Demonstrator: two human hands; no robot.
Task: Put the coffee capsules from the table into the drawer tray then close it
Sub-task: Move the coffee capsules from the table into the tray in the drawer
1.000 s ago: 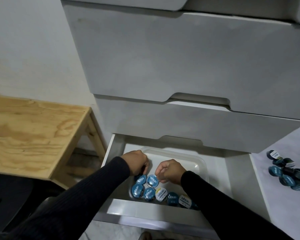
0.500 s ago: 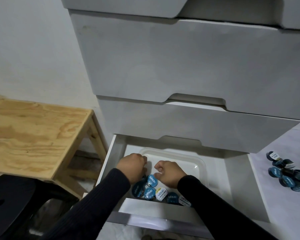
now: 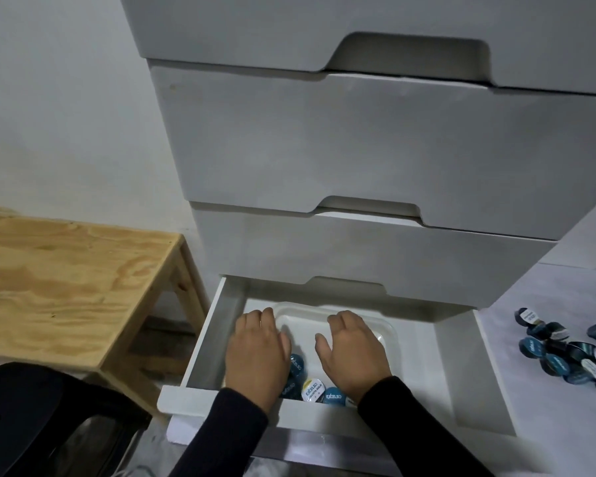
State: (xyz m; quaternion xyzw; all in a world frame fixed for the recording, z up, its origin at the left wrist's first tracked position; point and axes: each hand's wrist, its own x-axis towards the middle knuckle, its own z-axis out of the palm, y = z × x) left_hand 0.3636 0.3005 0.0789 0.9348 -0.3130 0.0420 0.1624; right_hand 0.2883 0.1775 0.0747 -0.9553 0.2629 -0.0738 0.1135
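Observation:
The bottom drawer of the white cabinet stands pulled out. Inside it lies a clear plastic tray holding several blue coffee capsules along its near side. My left hand hovers over the tray's left part, fingers extended forward, covering some capsules. Over the tray's middle my right hand is spread flat, palm down. Neither hand holds anything. A heap of several blue capsules lies on the white table at the right.
Closed drawers of the cabinet overhang the open drawer. A plywood bench stands at the left beside the cabinet. A black chair is at the lower left. The white table runs along the drawer's right side.
Both hands have uncurled from fists over the capsules to flat, spread fingers and moved a little deeper into the tray. The camera has tilted up slightly.

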